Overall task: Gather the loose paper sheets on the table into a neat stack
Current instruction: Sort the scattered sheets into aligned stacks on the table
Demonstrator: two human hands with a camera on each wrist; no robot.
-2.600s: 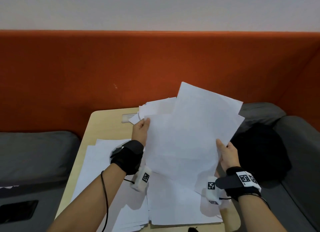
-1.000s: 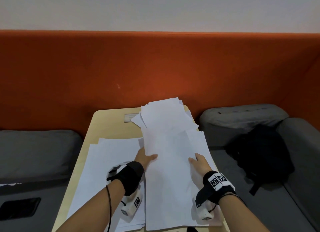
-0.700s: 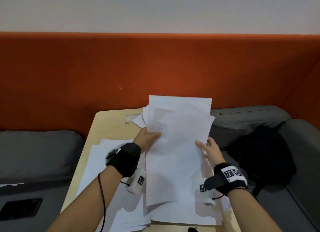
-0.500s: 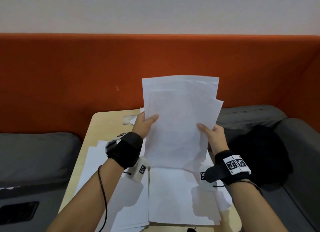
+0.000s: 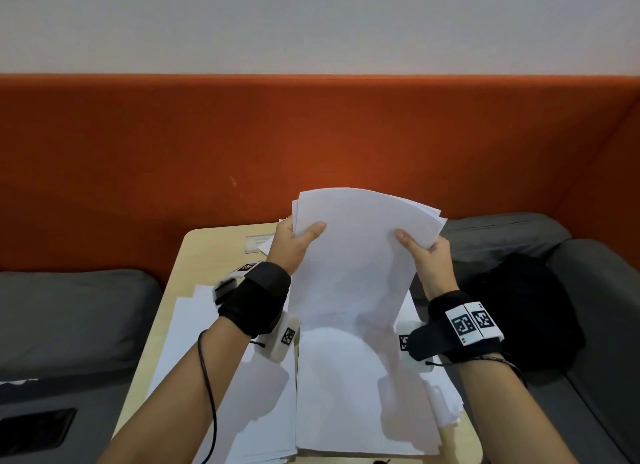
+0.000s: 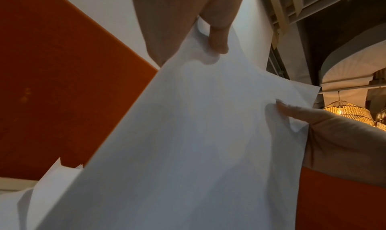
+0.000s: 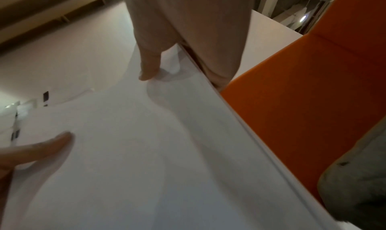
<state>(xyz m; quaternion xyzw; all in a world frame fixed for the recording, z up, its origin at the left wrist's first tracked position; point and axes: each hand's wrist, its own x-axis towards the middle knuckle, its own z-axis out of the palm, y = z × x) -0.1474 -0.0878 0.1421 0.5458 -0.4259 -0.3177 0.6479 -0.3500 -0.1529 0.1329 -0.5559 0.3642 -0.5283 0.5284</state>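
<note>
Now bowed and lower than half a second ago: held sheets [image 5: 360, 255], top edge curved toward the far side, lower edge resting on the paper pile [image 5: 360, 394] on the counter [image 5: 211, 252]. Upright before, top edges spread apart; now nearly flush at the top, only a few edges fanned at the upper right corner. Gripped on the left edge by the left hand [image 5: 294, 245], thumb on the near face, fingers curled behind. Gripped on the right edge by the right hand [image 5: 427, 262], thumb pressed on the near face, fingers behind the sheets. Same pinch seen close in both wrist views: left hand [image 6: 211, 23] at the top of the bundle [image 6: 198, 142], right hand [image 7: 188, 35] on the edge of the bundle [image 7: 146, 151]. More loose sheets [image 5: 194, 325] spread flat at the left of the counter, partly under the left forearm, corners not aligned. Black wrist straps with white marker tags on both arms. Behind the counter, an orange padded wall [image 5: 311, 145]. Grey cushions [image 5: 69, 307] at left and right, a black bag [image 5: 523, 307] lying on the right one. Dark phone [image 5: 34, 432] at the near left.
</note>
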